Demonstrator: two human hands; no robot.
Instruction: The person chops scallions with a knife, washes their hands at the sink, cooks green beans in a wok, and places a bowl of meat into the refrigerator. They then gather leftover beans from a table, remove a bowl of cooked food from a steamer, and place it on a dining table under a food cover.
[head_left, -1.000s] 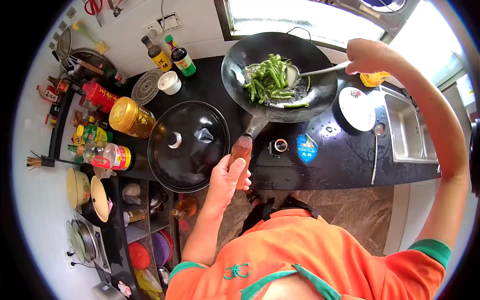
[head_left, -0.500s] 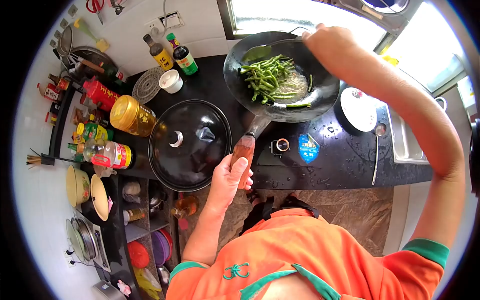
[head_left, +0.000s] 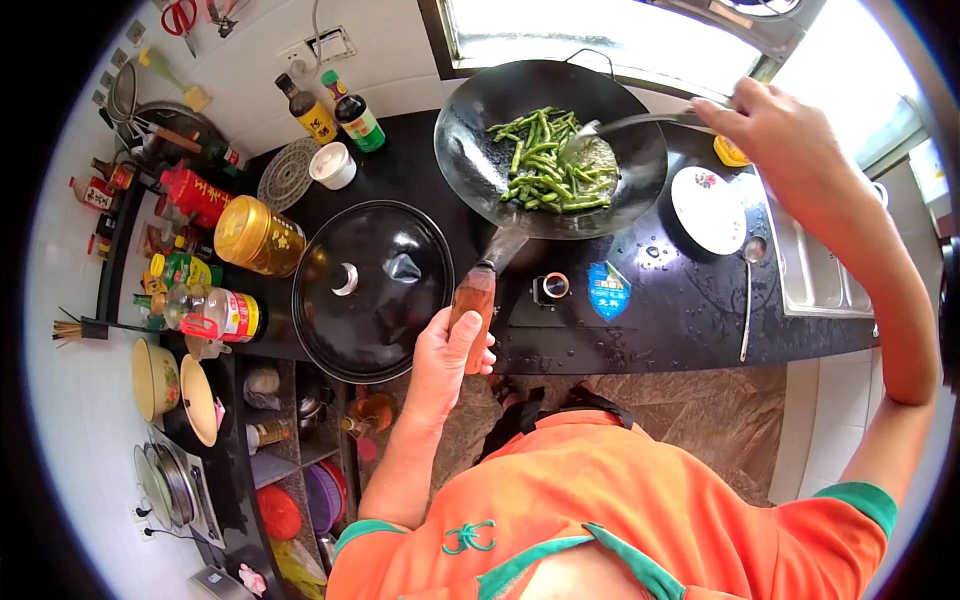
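Green beans lie heaped in the middle of the black wok, so getting them into it is done. They look glossy, and a pale, shiny liquid shows beside them on the wok's floor. All the beans in sight are inside the wok, spread over its base rather than gathered to be lifted out. I would judge this as partway through the stirring; whether they are tender or seasoned cannot be told from here.

The left hand is wrapped round the wok's wooden handle, thumb on top. The right hand, raised beyond the wok's right rim, grips the metal spatula, whose blade reaches down to the beans.

The large dark lid is off and rests on the worktop, to the left of the wok and closer to the person. The white plate sits just to the wok's right, a long-handled spoon near it; no beans have been transferred to that plate. Left of the wok stand two sauce bottles and a small white tub, all of them apart from it.
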